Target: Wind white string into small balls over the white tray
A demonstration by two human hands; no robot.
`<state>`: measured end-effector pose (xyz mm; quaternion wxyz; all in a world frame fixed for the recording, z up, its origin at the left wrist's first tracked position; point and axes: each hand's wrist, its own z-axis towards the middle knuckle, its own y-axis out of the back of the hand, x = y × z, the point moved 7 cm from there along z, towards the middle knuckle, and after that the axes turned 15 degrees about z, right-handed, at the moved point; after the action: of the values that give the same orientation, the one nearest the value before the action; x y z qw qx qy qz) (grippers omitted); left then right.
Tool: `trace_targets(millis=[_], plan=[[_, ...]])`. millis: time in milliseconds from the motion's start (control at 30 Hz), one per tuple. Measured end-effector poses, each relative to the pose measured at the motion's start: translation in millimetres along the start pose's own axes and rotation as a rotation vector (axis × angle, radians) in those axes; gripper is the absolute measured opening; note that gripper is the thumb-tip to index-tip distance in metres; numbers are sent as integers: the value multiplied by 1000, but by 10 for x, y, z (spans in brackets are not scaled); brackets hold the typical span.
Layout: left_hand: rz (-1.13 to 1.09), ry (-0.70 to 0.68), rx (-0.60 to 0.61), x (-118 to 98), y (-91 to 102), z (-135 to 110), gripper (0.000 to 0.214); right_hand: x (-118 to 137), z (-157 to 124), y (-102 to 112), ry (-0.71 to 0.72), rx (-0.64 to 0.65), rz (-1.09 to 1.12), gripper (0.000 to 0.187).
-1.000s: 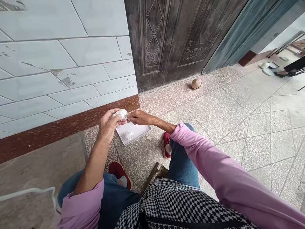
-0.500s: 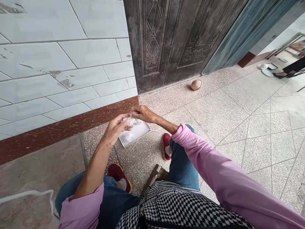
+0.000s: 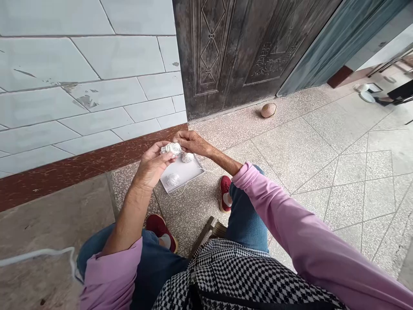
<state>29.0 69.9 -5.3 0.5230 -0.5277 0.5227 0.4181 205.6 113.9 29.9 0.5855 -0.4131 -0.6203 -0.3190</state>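
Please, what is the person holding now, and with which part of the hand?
The left hand holds a small white ball of thread in its curled fingers. The right hand is at the ball; whether it grips anything cannot be told.

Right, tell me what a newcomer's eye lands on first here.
The two bare hands come first: the left hand holds a round white ball of cord, the right hand reaching in beside it, above a flat white rectangular tray bearing two more balls. Beyond them stands a dark embossed metal door, with a small tan oval object on the speckled terrazzo floor at its foot.
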Motion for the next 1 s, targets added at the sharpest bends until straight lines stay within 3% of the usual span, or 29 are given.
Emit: trace_targets(millis=[100,267,433,500,600,767,1000], plan=[[-46,-32,-28,-30,1,-2,62,-3,-20,-27,18,-18,-55,36],[-33,-65,-143,-50,83,21,61,-44,-108,-214,97,41,-355,40],[228,-114,-259,-114,212,6,61,-57,-229,-334,147,206,-479,35],[354,-140,-226,-167,200,-15,61,36,-253,-264,175,195,-409,33],[449,-127,-96,-195,111,-48,60,207,-263,-81,183,64,-294,40],[391,-55,135,-160,-108,-107,66,295,-281,20,109,-41,-215,46],[151,-104,70,-228,-140,-137,67,116,-143,-23,20,-44,0,47]])
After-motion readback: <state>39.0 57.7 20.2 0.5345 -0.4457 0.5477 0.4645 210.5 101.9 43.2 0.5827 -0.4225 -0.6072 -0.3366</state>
